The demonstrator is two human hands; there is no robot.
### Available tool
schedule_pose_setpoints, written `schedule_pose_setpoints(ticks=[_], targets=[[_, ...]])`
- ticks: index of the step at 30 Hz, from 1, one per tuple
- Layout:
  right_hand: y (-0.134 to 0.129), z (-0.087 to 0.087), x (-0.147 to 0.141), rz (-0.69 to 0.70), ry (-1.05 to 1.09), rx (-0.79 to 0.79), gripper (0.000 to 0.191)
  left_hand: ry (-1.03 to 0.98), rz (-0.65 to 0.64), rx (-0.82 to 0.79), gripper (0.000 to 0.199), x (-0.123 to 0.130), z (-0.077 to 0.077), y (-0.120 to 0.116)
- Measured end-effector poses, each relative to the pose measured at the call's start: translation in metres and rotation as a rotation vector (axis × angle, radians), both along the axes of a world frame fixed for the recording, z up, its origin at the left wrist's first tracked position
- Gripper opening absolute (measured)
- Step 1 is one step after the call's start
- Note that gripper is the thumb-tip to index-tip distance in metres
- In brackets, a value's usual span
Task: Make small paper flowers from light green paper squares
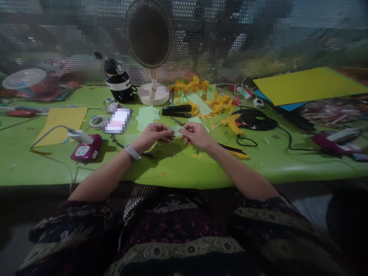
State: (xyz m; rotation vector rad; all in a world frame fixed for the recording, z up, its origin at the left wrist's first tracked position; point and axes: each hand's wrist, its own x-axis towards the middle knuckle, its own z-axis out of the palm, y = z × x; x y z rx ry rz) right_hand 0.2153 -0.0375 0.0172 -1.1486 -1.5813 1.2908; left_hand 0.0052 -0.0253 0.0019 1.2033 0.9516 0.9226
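Observation:
Between my two hands is a small piece of pale green paper [177,130]. My left hand [153,136], with a light band on the wrist, pinches its left side. My right hand [197,135] is closed at its right side with thumb and finger together. A thin dark pointed tool [177,121] shows just behind the paper; its kind is unclear. Beyond the hands lie a black stapler [176,110] and pale green paper sheets [145,118]. Yellow paper pieces [224,104] are heaped behind, with green strips among them.
A fan [153,94] and a dark bottle [118,84] stand at the back. A yellow glue gun [232,123] and a yellow-handled cutter [237,152] lie right. At left are a phone [117,120], a tape roll [97,122] and a purple power adapter [87,149]. Cables cross the green table.

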Motion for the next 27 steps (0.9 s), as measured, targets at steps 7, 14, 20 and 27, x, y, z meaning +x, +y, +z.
schedule_pose_setpoints(ticks=[7, 14, 20, 27], targets=[[0.004, 0.022, 0.015, -0.153, -0.019, -0.105, 0.018, 0.079, 0.025, 0.021, 0.027, -0.010, 0.002, 0.006], [0.028, 0.031, 0.043, -0.345, 0.062, 0.027, 0.025, 0.292, 0.025, -0.013, 0.019, -0.009, 0.017, 0.010], [0.029, 0.040, 0.053, -0.384, 0.095, 0.119, 0.024, 0.593, -0.072, 0.210, 0.036, -0.017, 0.050, 0.034], [0.021, 0.047, 0.051, -0.336, 0.054, 0.105, 0.022, 1.337, -0.336, 0.513, 0.043, -0.054, 0.096, 0.075]])
